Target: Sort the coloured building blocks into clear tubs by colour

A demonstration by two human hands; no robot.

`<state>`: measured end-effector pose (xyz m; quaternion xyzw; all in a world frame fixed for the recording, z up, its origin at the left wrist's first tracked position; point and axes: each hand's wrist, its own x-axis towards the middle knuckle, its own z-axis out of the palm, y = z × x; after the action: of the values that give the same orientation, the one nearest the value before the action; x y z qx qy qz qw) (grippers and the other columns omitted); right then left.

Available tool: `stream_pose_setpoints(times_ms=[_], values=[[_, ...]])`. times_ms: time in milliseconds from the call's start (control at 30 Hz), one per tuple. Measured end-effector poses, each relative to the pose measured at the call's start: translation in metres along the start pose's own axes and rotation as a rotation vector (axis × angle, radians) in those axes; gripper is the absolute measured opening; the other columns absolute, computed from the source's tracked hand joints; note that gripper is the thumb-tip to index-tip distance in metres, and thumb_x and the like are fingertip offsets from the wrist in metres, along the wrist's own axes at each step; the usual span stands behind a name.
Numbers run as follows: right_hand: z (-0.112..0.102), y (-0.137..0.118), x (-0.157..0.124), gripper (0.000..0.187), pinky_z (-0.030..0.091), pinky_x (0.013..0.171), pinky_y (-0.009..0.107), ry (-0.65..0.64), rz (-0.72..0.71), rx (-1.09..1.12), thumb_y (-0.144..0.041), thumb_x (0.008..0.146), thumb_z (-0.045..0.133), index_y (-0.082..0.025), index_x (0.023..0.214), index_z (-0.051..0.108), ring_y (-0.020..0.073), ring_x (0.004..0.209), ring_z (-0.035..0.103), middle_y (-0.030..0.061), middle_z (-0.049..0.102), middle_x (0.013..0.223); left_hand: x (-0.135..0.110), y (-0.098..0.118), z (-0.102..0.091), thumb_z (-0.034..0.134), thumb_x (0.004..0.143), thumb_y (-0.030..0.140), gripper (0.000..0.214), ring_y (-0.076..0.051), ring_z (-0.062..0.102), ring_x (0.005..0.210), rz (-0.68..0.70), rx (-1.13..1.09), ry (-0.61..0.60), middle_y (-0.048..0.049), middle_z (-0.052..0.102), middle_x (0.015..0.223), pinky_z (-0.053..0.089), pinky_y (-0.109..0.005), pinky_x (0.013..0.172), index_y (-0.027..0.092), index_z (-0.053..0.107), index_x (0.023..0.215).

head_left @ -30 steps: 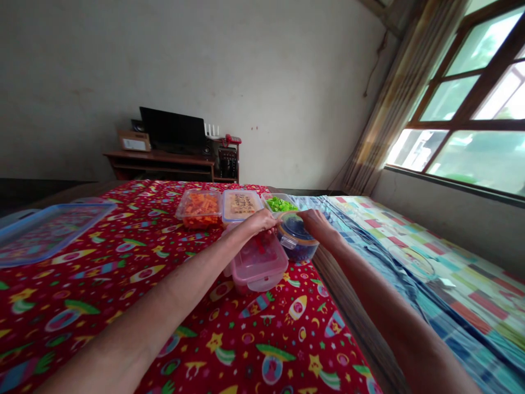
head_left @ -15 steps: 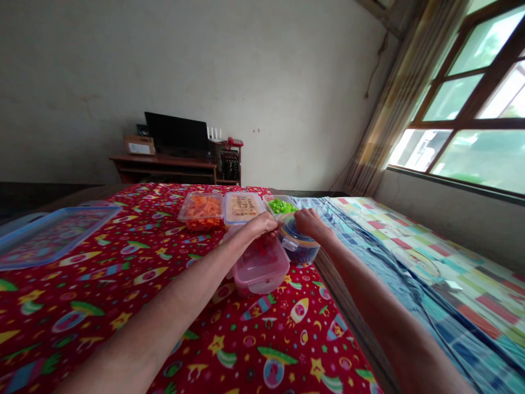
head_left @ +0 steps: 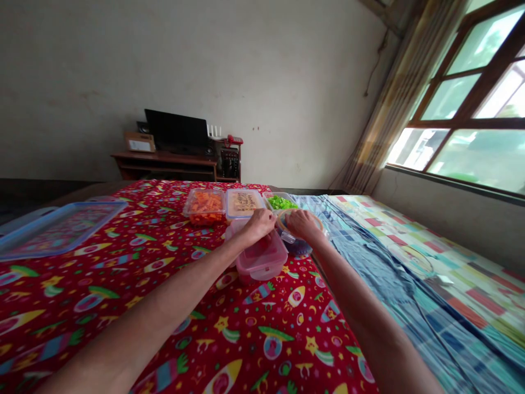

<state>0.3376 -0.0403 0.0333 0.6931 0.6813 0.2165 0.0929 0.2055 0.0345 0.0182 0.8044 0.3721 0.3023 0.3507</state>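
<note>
My right hand (head_left: 302, 223) has its fingers curled over a round clear lid (head_left: 320, 223) with an orange seal ring. Beneath that lid is a round container (head_left: 299, 247) with dark blue contents, and the lid looks tilted and partly off it. My left hand (head_left: 261, 223) is closed beside the lid's left edge, above a pink rectangular container (head_left: 262, 260); its fingertips are too small to make out. Behind my hands stand a lidded box with beige contents (head_left: 245, 203) and a tub of green pieces (head_left: 282, 202). An open-looking tub of orange pieces (head_left: 205, 206) is at their left.
A blue-rimmed clear lid or tray (head_left: 61, 230) lies on the red patterned cloth (head_left: 164, 306) at the left. To the right is a bed with a checked blue sheet (head_left: 394, 284). A desk with a monitor (head_left: 177, 131) stands by the wall.
The round lid has lifted and shifted to the right off the blue container's rim, with my right hand on it. My left hand has stayed near the lid's left edge.
</note>
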Motion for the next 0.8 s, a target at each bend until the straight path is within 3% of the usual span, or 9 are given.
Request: stream_pose_setpoints(times_ms=[167,300,433,600,700,800], values=[[0.004,0.001,0.005,0.034,0.044,0.081,0.036,-0.004,0.022,0.059,-0.010,0.093,0.034,-0.005,0.112,0.062,0.0285,0.102,0.061,0.0233,0.064,0.109,-0.029,-0.009,-0.059,0.042,0.084,0.027,0.031,-0.013,0.057,0.044,0.146,0.204,0.090,-0.0040,0.066,0.065,0.044,-0.021,0.047,0.014,0.068,0.097],[0.004,0.003,0.006,0.033,0.043,0.070,0.030,-0.007,0.124,0.111,-0.011,0.092,0.037,-0.007,0.102,0.068,0.0243,0.087,0.064,0.0193,0.069,0.098,-0.056,-0.037,-0.123,0.037,0.085,0.028,0.040,-0.016,0.063,0.057,0.113,0.418,0.209,-0.0057,0.070,0.075,0.049,-0.025,0.060,0.014,0.063,0.111],[0.000,0.005,0.001,0.039,0.036,0.062,0.027,0.191,0.339,0.302,-0.026,0.097,0.035,-0.016,0.087,0.071,0.0189,0.073,0.062,0.0125,0.071,0.086,-0.090,-0.091,-0.189,0.033,0.086,0.028,0.041,-0.021,0.063,0.095,0.020,0.775,0.351,-0.0102,0.068,0.107,0.045,-0.029,0.089,0.014,0.061,0.113],[-0.013,0.004,-0.005,0.037,0.026,0.057,0.027,0.370,0.351,0.486,-0.027,0.093,0.042,-0.017,0.069,0.068,0.0152,0.060,0.055,0.0078,0.065,0.064,-0.133,-0.178,-0.256,0.030,0.091,0.034,0.047,-0.019,0.048,0.117,-0.117,1.055,0.285,-0.0113,0.055,0.128,0.032,-0.029,0.105,0.012,0.048,0.128],[-0.019,0.000,-0.005,0.036,0.023,0.055,0.027,0.442,0.299,0.537,-0.027,0.091,0.043,-0.016,0.065,0.065,0.0138,0.056,0.052,0.0064,0.062,0.059,-0.153,-0.213,-0.280,0.038,0.089,0.042,0.054,-0.025,0.043,0.121,-0.265,1.158,0.249,-0.0163,0.052,0.131,0.028,-0.035,0.106,0.006,0.047,0.129],[-0.020,-0.003,-0.002,0.036,0.022,0.054,0.027,0.491,0.263,0.522,-0.028,0.089,0.043,-0.016,0.062,0.064,0.0136,0.054,0.052,0.0065,0.061,0.057,-0.165,-0.233,-0.291,0.043,0.086,0.042,0.056,-0.028,0.043,0.122,-0.380,1.143,0.224,-0.0187,0.052,0.134,0.029,-0.037,0.104,0.005,0.049,0.127]])
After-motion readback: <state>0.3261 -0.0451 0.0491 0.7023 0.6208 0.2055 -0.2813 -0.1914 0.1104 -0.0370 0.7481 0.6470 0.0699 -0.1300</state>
